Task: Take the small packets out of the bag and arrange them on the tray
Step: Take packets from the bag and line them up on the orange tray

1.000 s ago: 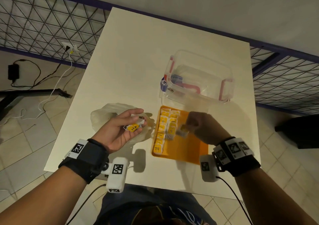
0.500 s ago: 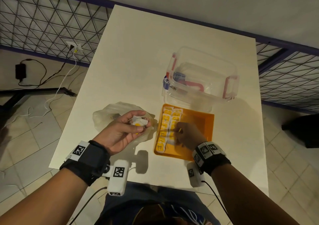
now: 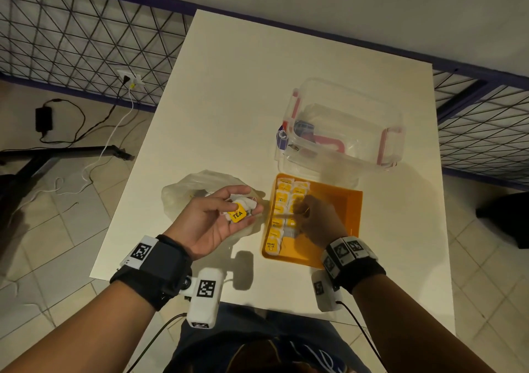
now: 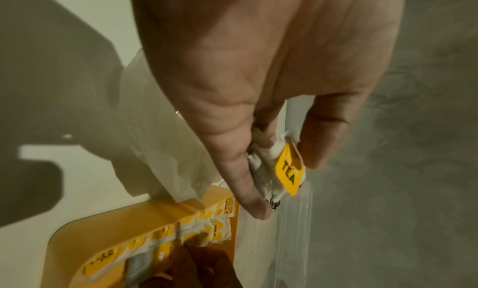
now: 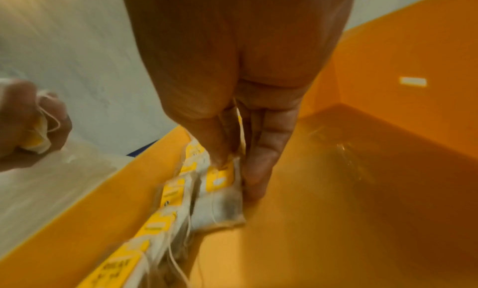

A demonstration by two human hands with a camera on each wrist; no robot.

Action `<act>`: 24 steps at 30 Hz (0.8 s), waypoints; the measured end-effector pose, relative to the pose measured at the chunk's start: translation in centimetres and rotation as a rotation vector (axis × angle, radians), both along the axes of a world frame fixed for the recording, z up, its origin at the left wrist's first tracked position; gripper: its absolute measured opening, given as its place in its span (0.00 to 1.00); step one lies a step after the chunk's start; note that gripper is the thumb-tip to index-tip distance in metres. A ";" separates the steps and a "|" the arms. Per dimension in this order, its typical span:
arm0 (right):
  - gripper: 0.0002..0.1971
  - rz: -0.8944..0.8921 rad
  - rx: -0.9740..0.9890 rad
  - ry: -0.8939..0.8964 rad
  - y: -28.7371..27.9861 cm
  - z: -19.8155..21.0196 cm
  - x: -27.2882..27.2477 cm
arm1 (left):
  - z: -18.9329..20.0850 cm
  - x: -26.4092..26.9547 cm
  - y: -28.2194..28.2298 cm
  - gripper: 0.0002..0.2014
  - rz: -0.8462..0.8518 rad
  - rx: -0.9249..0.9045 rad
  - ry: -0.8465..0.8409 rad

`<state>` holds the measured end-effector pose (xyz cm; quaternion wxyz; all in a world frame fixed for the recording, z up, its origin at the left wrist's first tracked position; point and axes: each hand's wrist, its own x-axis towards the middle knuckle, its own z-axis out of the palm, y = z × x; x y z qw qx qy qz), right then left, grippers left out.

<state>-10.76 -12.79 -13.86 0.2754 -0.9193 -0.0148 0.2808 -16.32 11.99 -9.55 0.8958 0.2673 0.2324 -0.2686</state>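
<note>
An orange tray [image 3: 343, 201] lies on the white table with two rows of small tea-bag packets [image 3: 278, 209] along its left side. My right hand [image 3: 302, 208] is low over the second row. In the right wrist view its thumb and fingers pinch one tea bag [image 5: 222, 190] that lies against the tray floor [image 5: 336, 190]. My left hand [image 3: 243, 208] hovers palm-up left of the tray, above the crumpled clear bag [image 3: 183, 192]. It grips a small bunch of tea bags [image 4: 284, 169], one showing a yellow TEA tag [image 3: 238, 214].
A clear plastic container [image 3: 346, 106] with red clips stands just behind the tray on its lid. The table's near edge [image 3: 257, 301] is close to my wrists. Wire-grid panels [image 3: 86, 43] and floor cables lie beyond the table's left side.
My right hand carried a tea bag leftward and down from mid-tray to the second row of packets. My left hand stayed above the bag and shifted its grip, so the TEA tag faces up.
</note>
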 end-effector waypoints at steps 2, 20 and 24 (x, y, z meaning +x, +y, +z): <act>0.05 -0.002 -0.027 -0.062 0.1 1.0 0.1 | 0.1 0.2 -0.2 0.30 -0.007 0.006 0.002; 0.17 0.341 0.308 -0.255 5.2 7.4 -0.1 | 0.3 2.0 -2.5 0.21 -0.057 0.086 0.046; 0.09 0.330 0.303 -0.308 5.2 7.2 -0.2 | 0.1 1.8 -2.4 0.18 -0.099 0.155 0.027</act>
